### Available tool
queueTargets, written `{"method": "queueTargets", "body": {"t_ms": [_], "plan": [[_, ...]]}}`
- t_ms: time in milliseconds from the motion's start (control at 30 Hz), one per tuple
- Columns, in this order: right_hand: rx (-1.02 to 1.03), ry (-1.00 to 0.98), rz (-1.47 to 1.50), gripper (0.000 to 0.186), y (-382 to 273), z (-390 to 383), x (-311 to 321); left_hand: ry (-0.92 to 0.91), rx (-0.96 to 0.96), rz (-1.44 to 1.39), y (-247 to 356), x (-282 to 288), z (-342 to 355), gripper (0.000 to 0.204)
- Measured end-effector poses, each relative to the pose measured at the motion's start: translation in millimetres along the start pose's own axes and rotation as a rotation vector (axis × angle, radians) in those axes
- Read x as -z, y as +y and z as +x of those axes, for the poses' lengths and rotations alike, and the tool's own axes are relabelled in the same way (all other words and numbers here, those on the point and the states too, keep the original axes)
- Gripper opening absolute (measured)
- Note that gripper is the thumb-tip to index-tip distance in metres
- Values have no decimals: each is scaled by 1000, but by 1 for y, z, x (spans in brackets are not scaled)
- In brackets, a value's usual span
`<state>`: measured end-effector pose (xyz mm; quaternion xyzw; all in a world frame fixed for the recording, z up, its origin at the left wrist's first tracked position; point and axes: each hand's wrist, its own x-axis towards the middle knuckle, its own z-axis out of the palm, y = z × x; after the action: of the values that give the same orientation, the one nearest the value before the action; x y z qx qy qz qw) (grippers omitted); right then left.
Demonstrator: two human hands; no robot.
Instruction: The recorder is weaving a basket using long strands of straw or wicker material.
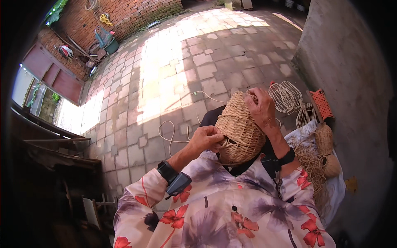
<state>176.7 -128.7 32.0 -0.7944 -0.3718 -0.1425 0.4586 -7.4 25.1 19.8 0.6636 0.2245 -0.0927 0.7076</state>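
A tan woven straw basket [240,132] rests over my lap, tilted, with a dark gap in its weave near the lower left. At that gap my left hand [204,140] is closed, thumb and fingertips pinched on a straw cord. A loose length of cord [170,141] loops out from beside this hand over the paving. My right hand [263,109] grips the basket's upper right part with curled fingers. What lies under the right fingertips is partly hidden. Both wrists wear dark bands.
To my right, coils of pale cord [285,97] lie by an orange woven piece [321,104]. Loose straw strands [312,169] and small woven pieces [324,138] lie on white cloth [337,192] along the grey wall [351,82]. Far left, a green bucket [111,45] stands by brickwork.
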Motion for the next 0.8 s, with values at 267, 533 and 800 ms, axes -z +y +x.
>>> {"method": "queueTargets", "body": {"t_ms": [267,533,800], "plan": [[-34,-43,-53,24,8,-1,-19,-50,88,-38,-4,18,2,20],[-90,-41,40,19,9,-7,-11,507,-290,-668,-34,108,-9,9],[-93,-40,48,20,10,-8,-10,-113,-279,-851,-43,71,7,9]]}}
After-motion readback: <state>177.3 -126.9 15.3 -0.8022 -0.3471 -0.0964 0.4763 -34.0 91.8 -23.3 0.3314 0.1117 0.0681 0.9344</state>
